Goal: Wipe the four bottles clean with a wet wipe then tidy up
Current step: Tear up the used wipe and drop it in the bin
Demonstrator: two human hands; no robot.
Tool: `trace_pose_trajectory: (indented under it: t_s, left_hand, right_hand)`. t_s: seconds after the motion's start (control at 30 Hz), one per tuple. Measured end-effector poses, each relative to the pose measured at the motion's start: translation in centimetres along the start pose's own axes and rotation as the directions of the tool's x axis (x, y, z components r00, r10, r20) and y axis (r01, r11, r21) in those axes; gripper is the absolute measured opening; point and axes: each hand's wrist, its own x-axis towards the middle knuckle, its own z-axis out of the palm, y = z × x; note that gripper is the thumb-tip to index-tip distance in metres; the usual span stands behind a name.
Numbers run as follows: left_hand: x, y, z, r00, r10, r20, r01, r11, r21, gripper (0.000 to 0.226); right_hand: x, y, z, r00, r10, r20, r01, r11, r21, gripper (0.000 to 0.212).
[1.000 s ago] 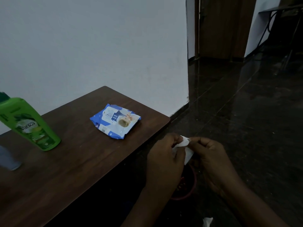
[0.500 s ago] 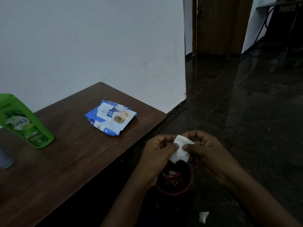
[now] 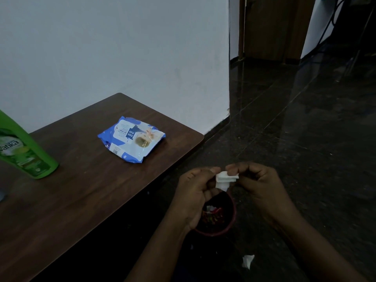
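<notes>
A small folded white wet wipe [image 3: 223,179] is pinched between both my hands, off the table's right end and above a dark red bin [image 3: 227,224] on the floor. My left hand [image 3: 195,192] holds the wipe's left side with thumb and fingers. My right hand [image 3: 256,180] pinches its right side. A green Vatika bottle [image 3: 22,147] stands at the left on the brown table [image 3: 85,200], partly cut off by the frame. A blue and white wipes pack [image 3: 132,139] lies flat near the table's far right corner.
The bin holds red and white scraps. A white scrap of paper [image 3: 248,260] lies on the dark glossy floor to the right of the bin. A white wall runs behind the table. A pale object [image 3: 1,195] shows at the left edge.
The wipe has been folded smaller between my hands, which stay over the bin. The view has tilted down and right, showing more of the bin.
</notes>
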Motion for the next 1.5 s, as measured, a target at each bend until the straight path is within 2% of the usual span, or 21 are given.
trace_pose_trajectory:
  t_s: [0.07, 0.2, 0.33, 0.43, 0.53, 0.7, 0.77, 0.83, 0.97, 1.07, 1.2, 1.4, 1.5]
  left_hand:
    - [0.2, -0.4, 0.1, 0.999, 0.033, -0.011, -0.033, 0.998, 0.045, 0.022]
    - [0.8, -1.1, -0.1, 0.991, 0.114, -0.070, -0.103, 0.983, 0.150, 0.036]
    - [0.8, -1.2, 0.0, 0.972, 0.187, -0.140, -0.158, 0.968, 0.196, 0.034]
    - [0.7, -1.9, 0.6, 0.906, 0.367, -0.210, -0.238, 0.854, 0.463, 0.030]
    - [0.4, -2.6, 1.5, 0.846, 0.513, -0.143, -0.315, 0.699, 0.642, 0.027]
    - [0.3, -2.8, 1.5, 0.826, 0.563, -0.001, -0.402, 0.592, 0.699, 0.036]
    - [0.3, -2.7, 1.1, 0.842, 0.537, 0.053, -0.416, 0.584, 0.697, 0.043]
    - [0.8, -2.4, 0.5, 0.865, 0.499, 0.061, -0.406, 0.621, 0.670, 0.048]
    - [2.4, -1.9, -0.6, 0.947, 0.317, -0.061, -0.258, 0.856, 0.447, 0.048]
    - [3.2, -1.9, -1.0, 0.988, 0.150, -0.034, -0.130, 0.931, 0.341, 0.039]
    - [4.4, -2.5, -1.3, 0.998, 0.040, -0.039, -0.024, 0.937, 0.349, 0.025]
    - [8.1, -4.0, -2.6, 0.988, -0.063, -0.143, 0.101, 0.955, 0.278, 0.026]
    - [9.8, -4.9, -3.5, 0.976, -0.159, -0.148, 0.193, 0.948, 0.254, 0.021]
  right_hand:
    - [0.0, 0.1, -0.1, 1.000, 0.022, 0.002, -0.022, 0.999, 0.032, 0.026]
    - [0.0, -0.3, 0.1, 0.988, 0.151, 0.013, -0.150, 0.961, 0.234, 0.026]
    - [0.2, 0.3, 0.2, 0.994, 0.091, -0.060, -0.095, 0.992, -0.084, 0.024]
    - [0.5, 1.3, 0.6, 0.990, -0.006, -0.141, -0.031, 0.966, -0.258, 0.017]
    - [0.6, 2.5, 1.1, 0.987, -0.066, -0.148, 0.014, 0.946, -0.324, 0.013]
    - [0.8, 3.3, 0.8, 0.993, -0.061, -0.101, 0.032, 0.962, -0.271, 0.020]
    - [0.9, 3.2, 0.7, 0.996, -0.033, -0.080, 0.016, 0.978, -0.208, 0.018]
    - [1.2, 3.1, 0.6, 0.998, 0.005, -0.068, -0.014, 0.992, -0.124, 0.016]
    - [2.0, 3.9, 0.0, 0.992, 0.114, -0.053, -0.113, 0.993, 0.033, 0.018]
    - [2.6, 4.5, -0.3, 0.986, 0.168, -0.018, -0.166, 0.982, 0.092, 0.018]
    - [3.7, 6.1, -0.5, 0.987, 0.159, 0.014, -0.159, 0.987, 0.000, 0.014]
    - [5.6, 8.3, -0.9, 0.979, 0.150, 0.141, -0.131, 0.983, -0.131, 0.025]
    - [6.7, 10.7, -1.1, 0.980, 0.162, 0.112, -0.133, 0.965, -0.224, 0.020]
